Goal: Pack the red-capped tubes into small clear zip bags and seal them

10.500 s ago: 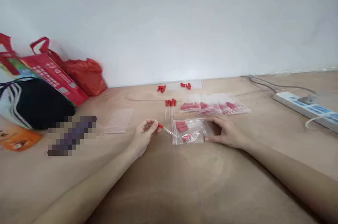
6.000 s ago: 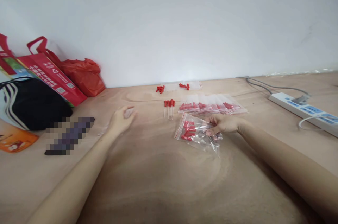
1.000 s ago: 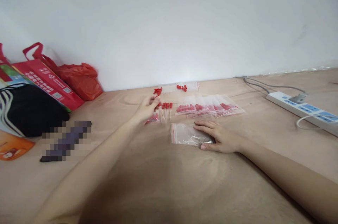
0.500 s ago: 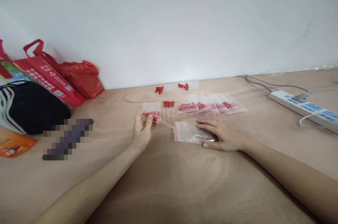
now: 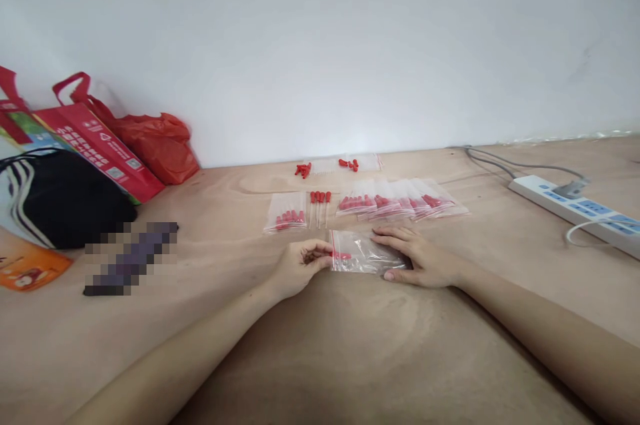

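A clear zip bag [image 5: 364, 253] lies flat with its red-striped mouth toward the left. Inside it is a dropper [image 5: 343, 255], its red bulb close to the mouth and its thin tube pointing right. My left hand [image 5: 305, 265] pinches at that mouth, with thumb and fingers closed on the bulb end; the fingertips are partly hidden. My right hand [image 5: 417, 255] rests on the bag's right end, thumb and fingers spread apart and lying flat on it. Just behind stand out several loose droppers [image 5: 320, 198] in a row, bulbs away from me.
Filled bags [image 5: 400, 199] overlap behind my right hand; another filled bag [image 5: 286, 213] lies left of the row. Loose red bulbs [image 5: 303, 170] and glass tubes are near the wall. A power strip [image 5: 575, 205] is at right, shopping bags [image 5: 107, 148] and a black pouch [image 5: 70, 195] at left.
My left hand has moved right to the bag's mouth, and the dropper it held now lies inside the bag, up to its bulb. My right hand has stayed on the bag.
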A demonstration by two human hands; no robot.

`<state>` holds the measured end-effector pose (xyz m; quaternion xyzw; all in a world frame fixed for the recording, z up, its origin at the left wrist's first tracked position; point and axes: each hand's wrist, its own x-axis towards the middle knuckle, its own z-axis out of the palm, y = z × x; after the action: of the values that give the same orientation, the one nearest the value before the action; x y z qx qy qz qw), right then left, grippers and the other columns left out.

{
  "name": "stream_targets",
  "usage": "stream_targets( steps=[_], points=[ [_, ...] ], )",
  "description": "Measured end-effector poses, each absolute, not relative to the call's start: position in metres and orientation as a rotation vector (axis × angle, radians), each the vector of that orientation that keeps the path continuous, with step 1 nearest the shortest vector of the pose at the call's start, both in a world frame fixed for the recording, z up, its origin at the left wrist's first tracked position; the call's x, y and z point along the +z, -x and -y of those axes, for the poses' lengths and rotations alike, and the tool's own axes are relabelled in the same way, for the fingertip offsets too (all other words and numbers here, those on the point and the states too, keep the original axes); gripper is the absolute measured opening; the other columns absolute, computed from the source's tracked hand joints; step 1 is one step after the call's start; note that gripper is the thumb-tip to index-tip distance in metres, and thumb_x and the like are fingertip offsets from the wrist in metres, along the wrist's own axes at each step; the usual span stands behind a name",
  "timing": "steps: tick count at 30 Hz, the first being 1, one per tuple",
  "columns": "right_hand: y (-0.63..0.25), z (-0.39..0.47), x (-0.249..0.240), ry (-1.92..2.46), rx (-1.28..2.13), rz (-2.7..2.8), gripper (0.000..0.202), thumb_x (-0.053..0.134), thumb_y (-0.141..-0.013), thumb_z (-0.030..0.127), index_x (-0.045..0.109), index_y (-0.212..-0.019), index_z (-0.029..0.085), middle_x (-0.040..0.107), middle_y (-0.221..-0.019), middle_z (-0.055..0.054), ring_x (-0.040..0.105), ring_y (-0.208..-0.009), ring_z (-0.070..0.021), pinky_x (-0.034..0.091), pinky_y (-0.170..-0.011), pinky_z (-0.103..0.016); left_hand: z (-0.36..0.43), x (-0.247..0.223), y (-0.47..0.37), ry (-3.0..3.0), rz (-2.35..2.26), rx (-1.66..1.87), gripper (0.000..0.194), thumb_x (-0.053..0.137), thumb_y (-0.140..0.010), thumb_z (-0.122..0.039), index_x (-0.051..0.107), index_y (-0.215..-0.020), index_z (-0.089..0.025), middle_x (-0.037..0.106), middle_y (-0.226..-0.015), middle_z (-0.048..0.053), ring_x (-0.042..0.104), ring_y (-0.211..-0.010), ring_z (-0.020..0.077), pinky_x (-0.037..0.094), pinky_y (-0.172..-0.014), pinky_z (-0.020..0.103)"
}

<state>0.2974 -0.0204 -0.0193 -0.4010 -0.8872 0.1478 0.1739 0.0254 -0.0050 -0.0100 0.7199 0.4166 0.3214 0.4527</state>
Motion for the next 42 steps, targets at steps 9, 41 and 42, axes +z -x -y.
stream_targets(
  steps=[9, 41, 42],
  points=[
    [-0.298, 0.02, -0.019, 1.105, 0.418, 2.489, 0.067, 0.051, -0.073, 0.056, 0.035, -0.13, 0.023, 0.039, -0.132, -0.01, 0.034, -0.122, -0.0266, 0.029, -0.099, -0.047, 0.002, -0.011, -0.039, -2.025, -1.216, 0.727, 0.014, 0.06, -0.068, -0.031, 0.061, -0.065, -0.018, 0.057, -0.056, -0.003, 0.048, -0.049, 0.0081, 0.037, -0.047, 0.019],
    [-0.297, 0.019, -0.017, 1.117, 0.438, 2.51, 0.07, 0.052, -0.072, 0.058, 0.037, -0.129, 0.021, 0.041, -0.131, -0.011, 0.035, -0.121, -0.0259, 0.029, -0.1, -0.045, -0.114, 0.056, -0.049, -2.152, -1.404, 0.935, 0.021, 0.051, -0.074, -0.034, 0.056, -0.074, -0.015, 0.057, -0.068, 0.002, 0.053, -0.065, 0.0121, 0.043, -0.063, 0.024],
    [-0.297, 0.019, -0.017, 1.116, 0.434, 2.509, 0.069, 0.052, -0.072, 0.058, 0.037, -0.128, 0.021, 0.041, -0.13, -0.011, 0.035, -0.121, -0.0259, 0.029, -0.099, -0.045, -0.101, 0.056, -0.04, -2.011, -1.291, 1.091, 0.022, 0.051, -0.074, -0.036, 0.052, -0.077, -0.015, 0.057, -0.068, 0.001, 0.053, -0.061, 0.0101, 0.043, -0.058, 0.022]
  ],
)
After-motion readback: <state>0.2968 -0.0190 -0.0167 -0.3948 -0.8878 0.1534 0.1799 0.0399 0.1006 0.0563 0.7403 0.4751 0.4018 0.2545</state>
